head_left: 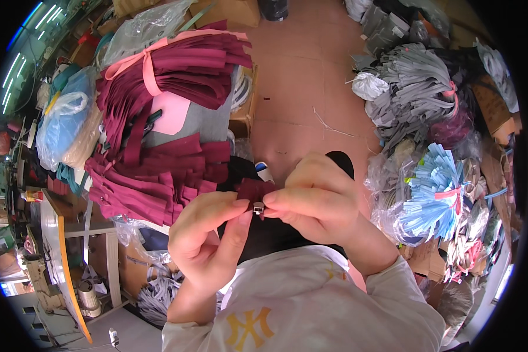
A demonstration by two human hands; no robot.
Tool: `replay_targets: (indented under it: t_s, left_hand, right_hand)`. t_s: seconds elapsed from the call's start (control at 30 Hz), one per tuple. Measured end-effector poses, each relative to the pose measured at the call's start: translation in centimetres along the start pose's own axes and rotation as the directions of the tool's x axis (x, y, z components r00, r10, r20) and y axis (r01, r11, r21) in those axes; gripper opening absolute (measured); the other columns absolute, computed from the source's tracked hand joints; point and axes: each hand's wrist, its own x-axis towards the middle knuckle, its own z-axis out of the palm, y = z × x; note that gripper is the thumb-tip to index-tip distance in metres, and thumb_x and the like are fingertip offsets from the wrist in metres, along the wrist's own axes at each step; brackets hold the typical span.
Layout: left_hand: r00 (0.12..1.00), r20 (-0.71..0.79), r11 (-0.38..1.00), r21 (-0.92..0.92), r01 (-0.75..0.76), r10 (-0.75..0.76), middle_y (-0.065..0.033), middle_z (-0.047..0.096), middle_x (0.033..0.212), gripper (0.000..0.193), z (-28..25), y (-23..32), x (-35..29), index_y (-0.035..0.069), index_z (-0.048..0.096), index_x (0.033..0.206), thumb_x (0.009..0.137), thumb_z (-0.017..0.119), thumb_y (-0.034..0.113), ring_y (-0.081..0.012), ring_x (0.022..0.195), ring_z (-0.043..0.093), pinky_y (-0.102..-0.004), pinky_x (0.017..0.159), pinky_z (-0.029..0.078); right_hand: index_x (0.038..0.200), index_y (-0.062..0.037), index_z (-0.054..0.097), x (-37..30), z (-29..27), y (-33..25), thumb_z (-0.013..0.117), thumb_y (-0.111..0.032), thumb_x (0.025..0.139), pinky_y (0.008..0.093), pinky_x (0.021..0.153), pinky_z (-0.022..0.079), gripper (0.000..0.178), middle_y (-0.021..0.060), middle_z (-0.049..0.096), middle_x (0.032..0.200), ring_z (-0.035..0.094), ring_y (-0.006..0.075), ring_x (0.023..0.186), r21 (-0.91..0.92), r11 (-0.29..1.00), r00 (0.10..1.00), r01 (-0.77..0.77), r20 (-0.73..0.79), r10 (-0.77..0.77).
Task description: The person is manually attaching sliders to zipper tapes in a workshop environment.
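Observation:
In front of my body both hands meet at a short piece of maroon fabric strap (pixel 253 189). A small silvery metal clip (pixel 258 207) sits at its near end. My left hand (pixel 208 234) is closed, thumb and forefinger pinching the strap just left of the clip. From the other side my right hand (pixel 320 196) pinches at the clip's right edge, its fingertips partly covering the strap. The clip's exact shape is too small to make out. To my left lie a bundle of maroon straps (pixel 188 73) tied with a pink band and a looser maroon pile (pixel 158 182).
On the right are a grey strap bundle (pixel 416 82) and a light blue strap bundle (pixel 434 193) among clear plastic bags. A blue plastic bag (pixel 70 117) and a wooden-edged table (pixel 61 258) stand at the left. Reddish floor (pixel 299 76) stretches ahead.

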Motion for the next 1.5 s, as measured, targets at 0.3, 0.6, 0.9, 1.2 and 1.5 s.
replay_targets:
  t_s: [0.3,0.6,0.9,1.2,1.5]
  left_hand:
    - [0.999,-0.006,0.999,0.018,-0.047,0.047,-0.0163,0.064,0.09,0.032,0.1,0.0,-0.6,-0.005,0.069,0.101,0.071,0.073,-0.016,-0.0202,0.074,0.061,-0.0259,0.065,0.047]
    - [1.0,0.021,0.999,-0.044,0.009,-0.008,-0.0162,0.065,0.092,0.035,-0.1,0.0,-0.8,-0.005,0.069,0.102,0.069,0.076,-0.015,-0.021,0.077,0.062,-0.0281,0.068,0.048]
    - [0.998,0.042,0.992,-0.117,0.054,-0.049,-0.0139,0.067,0.096,0.031,-0.2,-0.1,-0.9,-0.003,0.071,0.103,0.074,0.078,-0.012,-0.0184,0.079,0.062,-0.0277,0.068,0.048]
    - [0.984,0.118,0.989,0.042,-0.139,0.133,-0.0111,0.066,0.092,0.032,-0.6,0.3,-0.2,-0.002,0.074,0.097,0.068,0.079,-0.013,-0.0188,0.075,0.06,-0.028,0.063,0.046]
    - [0.987,0.103,0.989,0.071,-0.13,0.123,-0.0082,0.063,0.086,0.028,-0.4,0.4,-0.4,-0.002,0.073,0.093,0.069,0.077,-0.016,-0.0196,0.074,0.061,-0.03,0.065,0.048]
  right_hand:
    - [0.096,-0.0013,0.071,-0.4,0.5,-0.5,0.079,0.001,0.074,0.0309,0.063,0.051,0.024,0.0084,0.068,0.079,0.067,0.023,0.071,0.216,0.968,0.99,-0.128,-0.024,0.136]
    - [0.093,-0.0008,0.072,-0.1,0.2,-0.7,0.08,0.002,0.072,0.0291,0.063,0.051,0.023,0.0077,0.069,0.082,0.068,0.0213,0.073,0.231,0.966,0.992,-0.116,-0.019,0.124]
    - [0.094,-0.0011,0.072,-0.2,0.4,-0.6,0.082,0.001,0.071,0.0299,0.063,0.051,0.025,0.0085,0.07,0.084,0.068,0.0221,0.073,0.233,0.968,0.994,-0.089,-0.038,0.1]
    - [0.1,0.0011,0.072,-0.5,0.1,-0.5,0.081,0.002,0.073,0.0321,0.063,0.052,0.028,0.0107,0.069,0.087,0.068,0.0244,0.073,0.264,0.963,0.998,-0.057,-0.007,0.061]
    - [0.093,0.0026,0.071,-0.8,0.7,-0.5,0.079,0.005,0.072,0.0327,0.059,0.051,0.023,0.0095,0.065,0.082,0.064,0.024,0.069,0.214,0.977,0.998,0.004,-0.059,0.009]
